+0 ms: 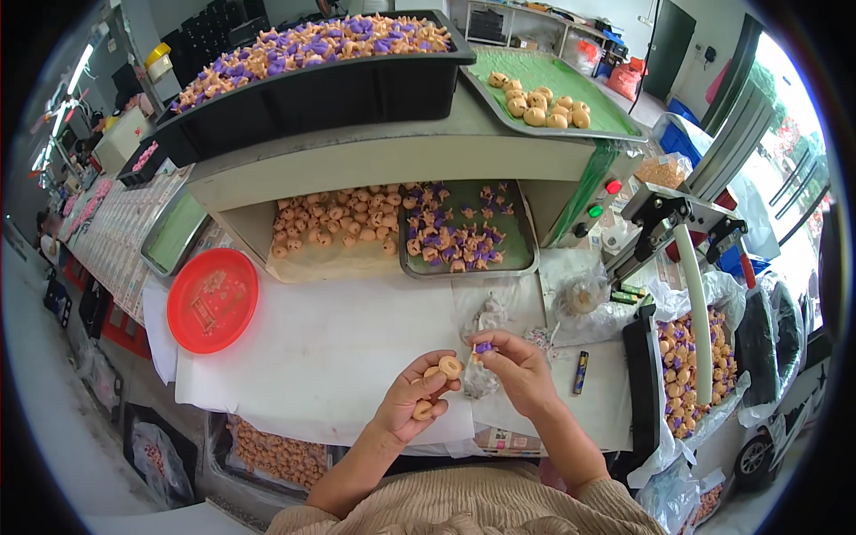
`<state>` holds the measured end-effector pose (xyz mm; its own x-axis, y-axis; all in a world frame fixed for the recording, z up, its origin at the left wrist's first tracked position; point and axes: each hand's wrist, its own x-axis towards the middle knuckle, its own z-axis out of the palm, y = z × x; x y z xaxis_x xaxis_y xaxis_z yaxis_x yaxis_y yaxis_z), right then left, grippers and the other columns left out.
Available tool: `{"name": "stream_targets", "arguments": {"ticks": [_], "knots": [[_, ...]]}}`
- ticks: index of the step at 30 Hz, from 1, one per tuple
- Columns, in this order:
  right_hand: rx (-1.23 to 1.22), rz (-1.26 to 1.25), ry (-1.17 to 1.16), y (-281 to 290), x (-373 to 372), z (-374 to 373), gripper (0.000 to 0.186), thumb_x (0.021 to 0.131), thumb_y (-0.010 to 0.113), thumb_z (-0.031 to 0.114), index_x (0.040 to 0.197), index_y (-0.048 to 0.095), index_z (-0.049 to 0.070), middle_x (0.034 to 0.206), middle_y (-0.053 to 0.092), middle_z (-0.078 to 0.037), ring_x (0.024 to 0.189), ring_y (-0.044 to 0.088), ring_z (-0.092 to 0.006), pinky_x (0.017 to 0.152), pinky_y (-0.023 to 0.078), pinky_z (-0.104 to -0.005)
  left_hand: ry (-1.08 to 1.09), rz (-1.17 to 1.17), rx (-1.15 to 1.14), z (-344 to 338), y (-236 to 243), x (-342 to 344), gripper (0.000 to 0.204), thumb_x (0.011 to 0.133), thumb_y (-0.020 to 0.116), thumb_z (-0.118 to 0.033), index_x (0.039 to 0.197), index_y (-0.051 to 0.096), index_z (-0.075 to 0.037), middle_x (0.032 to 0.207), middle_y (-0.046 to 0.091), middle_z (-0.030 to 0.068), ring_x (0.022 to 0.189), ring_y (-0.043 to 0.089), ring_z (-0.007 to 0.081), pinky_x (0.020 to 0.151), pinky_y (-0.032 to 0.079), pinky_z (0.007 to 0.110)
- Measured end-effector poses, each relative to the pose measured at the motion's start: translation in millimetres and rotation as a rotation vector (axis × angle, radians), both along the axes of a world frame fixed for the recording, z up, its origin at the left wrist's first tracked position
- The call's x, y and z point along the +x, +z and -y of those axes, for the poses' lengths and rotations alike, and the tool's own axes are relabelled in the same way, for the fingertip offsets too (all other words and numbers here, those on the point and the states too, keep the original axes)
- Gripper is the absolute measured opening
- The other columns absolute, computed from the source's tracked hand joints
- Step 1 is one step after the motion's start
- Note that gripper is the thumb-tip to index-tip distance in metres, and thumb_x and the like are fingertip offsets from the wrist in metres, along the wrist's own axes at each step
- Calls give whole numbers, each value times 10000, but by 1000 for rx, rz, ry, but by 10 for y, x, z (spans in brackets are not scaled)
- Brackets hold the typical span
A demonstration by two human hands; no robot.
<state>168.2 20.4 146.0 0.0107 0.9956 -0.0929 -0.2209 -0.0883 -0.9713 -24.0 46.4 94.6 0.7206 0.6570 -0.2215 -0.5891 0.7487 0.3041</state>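
Observation:
My left hand is closed around several small round peach doll heads; the one at the fingertips shows a round opening. Close on its right, my right hand pinches a small doll body in purple and peach between thumb and fingers. The two hands are apart, above a white sheet on the table. Ahead of them, a metal tray of purple and peach doll bodies sits under a shelf, beside a pile of loose peach heads.
At the left lies a red basin. Up on the shelf are a black bin heaped with doll bodies and a green-lined tray with round heads. A lever press and a filled crate stand right. A marker-like tube lies nearby.

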Motion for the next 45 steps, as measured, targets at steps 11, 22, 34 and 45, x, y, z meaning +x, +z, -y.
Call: {"name": "stream_targets", "arguments": {"ticks": [11, 22, 34, 45], "knots": [[162, 201, -152, -313, 25, 223, 231, 859, 642, 30, 1089, 654, 18, 953, 597, -29, 869, 550, -97, 782, 441, -217, -4, -188, 87, 109, -135, 243, 364, 861, 630, 3, 1213, 542, -33, 1046, 616, 69, 869, 638, 132, 507, 503, 191], [280, 649, -168, -153, 201, 300, 262, 765, 713, -2, 1014, 722, 79, 835, 637, -67, 731, 613, -135, 638, 490, -259, 17, -216, 127, 157, -311, 415, 293, 857, 659, -42, 1139, 577, -35, 989, 620, 76, 708, 571, 80, 441, 412, 174], [199, 576, -98, -136, 578, 294, 270, 739, 742, -2, 995, 735, 85, 759, 659, -56, 675, 604, -123, 605, 477, -249, 39, -370, 233, 159, -112, 693, 306, 807, 734, -124, 1053, 584, -18, 899, 619, 67, 503, 410, 37, 394, 315, 166], [276, 587, -96, 25, 843, 431, 287, 741, 744, -2, 1009, 733, 99, 765, 654, -60, 691, 603, -136, 608, 484, -256, -16, -409, 374, 141, 190, 939, 247, 820, 714, -68, 1032, 598, -18, 828, 602, 48, 494, 405, 26, 388, 296, 163]]}}
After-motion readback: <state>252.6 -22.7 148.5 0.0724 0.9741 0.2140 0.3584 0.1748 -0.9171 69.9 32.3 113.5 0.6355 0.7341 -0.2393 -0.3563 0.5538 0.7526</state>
